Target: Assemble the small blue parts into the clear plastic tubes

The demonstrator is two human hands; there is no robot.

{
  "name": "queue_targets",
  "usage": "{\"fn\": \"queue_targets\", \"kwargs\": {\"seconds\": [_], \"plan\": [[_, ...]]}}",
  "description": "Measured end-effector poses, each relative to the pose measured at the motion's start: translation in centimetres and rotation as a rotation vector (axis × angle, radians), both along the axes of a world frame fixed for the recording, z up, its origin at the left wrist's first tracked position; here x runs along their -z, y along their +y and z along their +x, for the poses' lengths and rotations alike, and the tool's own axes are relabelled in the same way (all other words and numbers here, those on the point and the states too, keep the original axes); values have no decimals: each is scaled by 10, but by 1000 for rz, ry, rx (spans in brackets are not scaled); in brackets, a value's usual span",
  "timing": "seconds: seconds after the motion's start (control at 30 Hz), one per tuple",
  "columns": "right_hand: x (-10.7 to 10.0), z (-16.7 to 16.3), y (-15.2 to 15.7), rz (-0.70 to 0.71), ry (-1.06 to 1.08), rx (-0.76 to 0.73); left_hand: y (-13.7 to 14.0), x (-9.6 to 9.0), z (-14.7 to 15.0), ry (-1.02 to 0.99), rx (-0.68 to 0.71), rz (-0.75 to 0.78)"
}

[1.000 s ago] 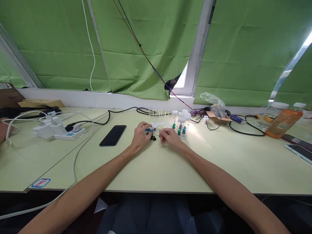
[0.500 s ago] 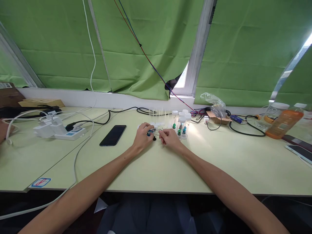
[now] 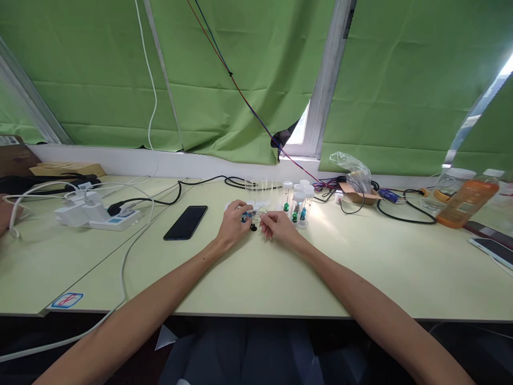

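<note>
My left hand [image 3: 233,223] rests on the table with its fingers curled round a small blue piece [image 3: 244,218], partly hidden by the fingers. Close by on the right, my right hand [image 3: 277,224] is closed in a pinch; what lies between its fingertips is too small to make out, though thin wire-like strands show there. A small black part [image 3: 254,228] lies between the two hands. Behind them stand several clear open tubes [image 3: 258,188]. Just beyond my right hand are clear tubes with white caps [image 3: 298,198], holding green and blue pieces.
Left of my hands lies a black phone [image 3: 186,223]. A power strip [image 3: 120,220] with white plugs and cables sits farther left. At the right are a small cardboard box [image 3: 356,197], an orange bottle [image 3: 467,203] and another phone [image 3: 492,250]. Another person's hand [image 3: 5,214] shows at the left edge.
Both hands stay in nearly the same place. The fingers of my right hand have shifted slightly, and the small black part sits a touch differently.
</note>
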State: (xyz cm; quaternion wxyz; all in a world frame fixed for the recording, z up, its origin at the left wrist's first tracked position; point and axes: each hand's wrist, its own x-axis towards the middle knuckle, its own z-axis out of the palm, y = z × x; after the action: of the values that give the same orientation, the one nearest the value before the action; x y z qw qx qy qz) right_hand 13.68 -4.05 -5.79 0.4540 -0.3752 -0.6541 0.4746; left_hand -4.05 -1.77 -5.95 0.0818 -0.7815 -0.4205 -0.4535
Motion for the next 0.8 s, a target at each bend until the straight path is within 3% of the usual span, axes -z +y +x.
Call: {"fn": "queue_targets", "kwargs": {"seconds": [0.47, 0.8], "plan": [[11, 2, 7, -3, -16, -48, -5, -1, 1, 44, 48, -27], [9, 4, 4, -1, -72, -16, -2, 3, 0, 72, 89, 46]]}}
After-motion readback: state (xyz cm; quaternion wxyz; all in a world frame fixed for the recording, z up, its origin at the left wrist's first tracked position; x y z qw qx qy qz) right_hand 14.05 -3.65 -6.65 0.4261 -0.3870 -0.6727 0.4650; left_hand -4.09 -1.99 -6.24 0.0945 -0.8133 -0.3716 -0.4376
